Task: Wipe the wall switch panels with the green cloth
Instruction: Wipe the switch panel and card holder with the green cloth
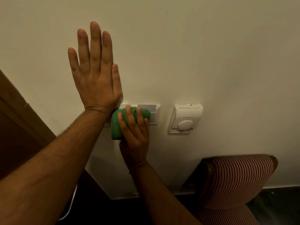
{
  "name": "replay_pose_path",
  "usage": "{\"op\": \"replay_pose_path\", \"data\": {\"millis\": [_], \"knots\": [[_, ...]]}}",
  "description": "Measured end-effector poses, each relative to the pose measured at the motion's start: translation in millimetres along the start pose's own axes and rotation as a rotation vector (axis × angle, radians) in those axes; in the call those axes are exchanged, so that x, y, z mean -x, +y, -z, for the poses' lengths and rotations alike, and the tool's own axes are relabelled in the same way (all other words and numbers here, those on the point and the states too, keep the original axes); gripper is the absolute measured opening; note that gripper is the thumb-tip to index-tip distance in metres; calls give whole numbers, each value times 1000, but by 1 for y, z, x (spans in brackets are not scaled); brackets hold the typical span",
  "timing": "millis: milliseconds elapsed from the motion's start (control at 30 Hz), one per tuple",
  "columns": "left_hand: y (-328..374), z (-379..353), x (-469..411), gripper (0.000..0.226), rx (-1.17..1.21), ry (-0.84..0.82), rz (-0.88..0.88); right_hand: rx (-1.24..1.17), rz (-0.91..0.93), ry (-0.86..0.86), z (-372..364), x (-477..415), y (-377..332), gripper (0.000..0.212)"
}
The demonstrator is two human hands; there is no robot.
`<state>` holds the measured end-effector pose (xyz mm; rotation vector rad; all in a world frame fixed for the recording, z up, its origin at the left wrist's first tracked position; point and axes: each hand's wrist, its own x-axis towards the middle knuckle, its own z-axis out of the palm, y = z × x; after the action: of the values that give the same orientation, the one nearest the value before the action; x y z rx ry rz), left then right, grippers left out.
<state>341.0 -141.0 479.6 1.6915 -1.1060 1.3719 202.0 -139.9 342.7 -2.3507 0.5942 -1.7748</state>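
Switch panels (155,115) sit in a row on the cream wall (194,54), low in the view; the nearest one is mostly hidden behind the green cloth (116,125). A pale key card (146,107) stands in the slot at that panel's top edge. Another plate edge shows just left of the cloth, under the left wrist.

Right hand (134,132): fingers curled over the bunched cloth, pressing it flat against the panel face. Left hand (95,75): fingers spread and straight, palm flat on the wall above the panels, gripping nothing; it looks like bracing.

Thermostat (185,118) with a round dial is mounted apart, toward the wall's right side, uncovered. A striped chair back (235,177) stands below it, near the lower right.

Risks, as judged from this position:
- The cloth touches or nearly touches the card's lower edge; an upward stroke could lift or dislodge the card from its slot.
- Firm pressure over rockers could toggle a switch; I cannot tell where the rockers lie under the cloth.
- The left forearm covers the leftmost plate, so it may get skipped.
- A careless pass over the thermostat could turn the dial.
- A damp cloth near contacts would be a hazard; wetness is not discernible.
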Motion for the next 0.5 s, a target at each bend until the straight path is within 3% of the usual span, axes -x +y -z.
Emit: {"op": "replay_pose_path", "data": {"millis": [133, 267, 400, 500], "knots": [[-1, -2, 0, 65, 1, 7, 8, 16, 46, -49, 13, 4, 12, 64], [-1, -1, 0, 65, -18, -8, 27, 3, -28, 42, 36, 10, 48, 38], [0, 0, 0, 65, -15, -17, 13, -40, -211, 132, 33, 10, 43, 50], [1, 0, 1, 66, -4, -22, 26, -57, -169, 136, 13, 9, 19, 51]]}}
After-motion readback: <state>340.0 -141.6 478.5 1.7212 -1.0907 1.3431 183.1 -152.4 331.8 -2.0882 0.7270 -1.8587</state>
